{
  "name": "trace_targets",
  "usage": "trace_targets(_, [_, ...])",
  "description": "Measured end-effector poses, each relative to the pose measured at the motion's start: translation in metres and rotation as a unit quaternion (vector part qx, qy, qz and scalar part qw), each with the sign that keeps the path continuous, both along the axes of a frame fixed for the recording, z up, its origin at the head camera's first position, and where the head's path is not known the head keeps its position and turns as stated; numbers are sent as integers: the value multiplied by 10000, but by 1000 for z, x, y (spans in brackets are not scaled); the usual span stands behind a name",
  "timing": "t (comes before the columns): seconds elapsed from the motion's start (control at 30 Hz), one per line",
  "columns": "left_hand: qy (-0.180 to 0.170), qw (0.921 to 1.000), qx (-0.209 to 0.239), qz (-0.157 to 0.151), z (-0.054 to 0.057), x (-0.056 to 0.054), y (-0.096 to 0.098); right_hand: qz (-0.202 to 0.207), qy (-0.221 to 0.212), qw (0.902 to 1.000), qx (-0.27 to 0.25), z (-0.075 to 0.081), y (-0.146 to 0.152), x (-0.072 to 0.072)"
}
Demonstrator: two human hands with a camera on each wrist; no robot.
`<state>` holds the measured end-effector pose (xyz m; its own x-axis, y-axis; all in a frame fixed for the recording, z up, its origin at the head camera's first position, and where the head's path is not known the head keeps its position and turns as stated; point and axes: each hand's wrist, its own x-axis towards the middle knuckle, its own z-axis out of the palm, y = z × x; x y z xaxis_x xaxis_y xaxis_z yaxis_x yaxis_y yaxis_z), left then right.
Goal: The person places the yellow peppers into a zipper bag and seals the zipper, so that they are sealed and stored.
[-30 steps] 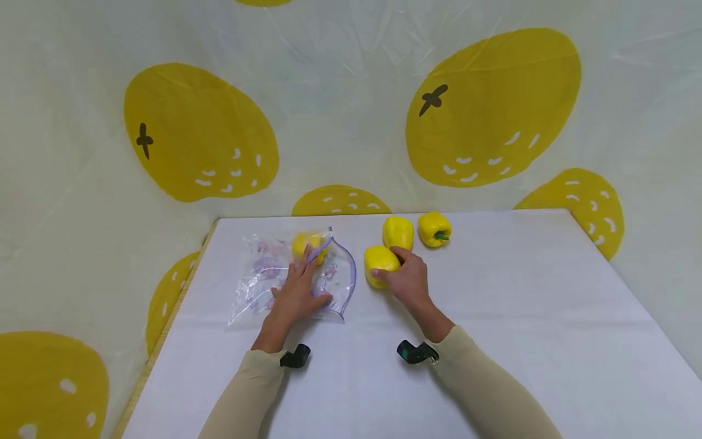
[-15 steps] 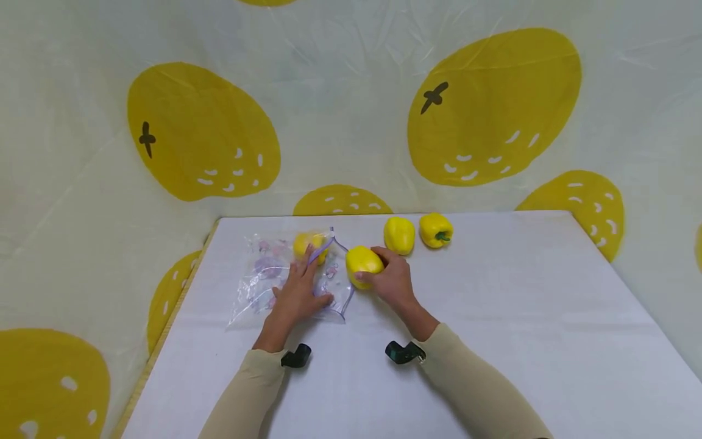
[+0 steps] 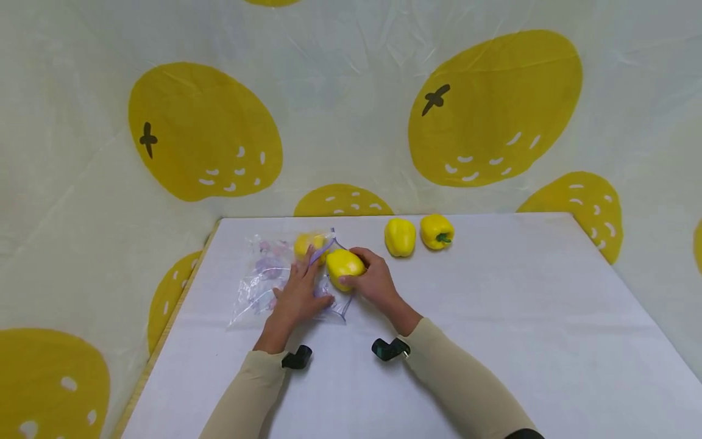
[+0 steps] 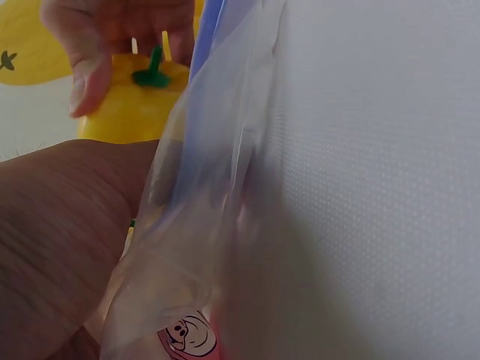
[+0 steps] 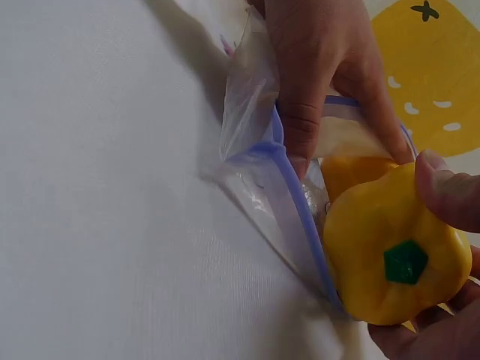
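Note:
My right hand [image 3: 375, 281] grips a yellow bell pepper [image 3: 343, 268] by its side, thumb in front and fingers behind. The pepper overlaps the mouth of a clear zip bag [image 3: 252, 299], whose purple zip strip [image 5: 300, 202] stands apart in the right wrist view. My left hand [image 3: 298, 299] lies at the bag's mouth with fingers spread, thumb and fingertips holding it wide. Another yellow bell pepper [image 3: 304, 244] sits inside the bag near its mouth, partly hidden by the film and fingers. In the left wrist view, the held pepper's green stem [image 4: 154, 73] shows.
Two more yellow bell peppers, one plain-sided [image 3: 400, 237] and one with its stem forward [image 3: 437, 231], stand near the table's back edge. A white cloth covers the table [image 3: 493, 305]. Behind it hangs a curtain [image 3: 340, 122] printed with large yellow fruit.
My right hand has carried the bell pepper leftward, from beside the standing peppers to the bag's mouth. The left hand and bag stay almost where they were.

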<state>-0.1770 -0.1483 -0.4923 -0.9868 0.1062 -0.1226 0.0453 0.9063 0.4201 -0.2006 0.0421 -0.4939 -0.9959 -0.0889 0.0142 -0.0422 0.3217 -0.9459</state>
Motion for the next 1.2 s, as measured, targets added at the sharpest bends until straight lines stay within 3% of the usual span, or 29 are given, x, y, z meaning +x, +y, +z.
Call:
trace_targets(0.23, [-17,10000,-34,-73,-1,-1,-1,77,-55,9996,282,-2,-10,-5])
trace_targets(0.53, [14,9999,-109,-78,0,-1,0,-268,-303,9944,974,7,-16,-9])
trace_targets(0.73, [-15,9999,-76,-78,-1,0,3,-415,-184,9928,1107,5,-18,-7])
trace_targets(0.9, [20,9999,-70,-130,-2,1,3,-82,-22,9929,1184,2,-20,-7])
trace_targets(1.07, [147,9998,-43,-149,-2,0,3,410,84,9853,1654,2,-23,-12])
trace_targets(1.2, [102,9999,-22,-35,-1,0,3,484,15,9834,1746,2,-24,-16])
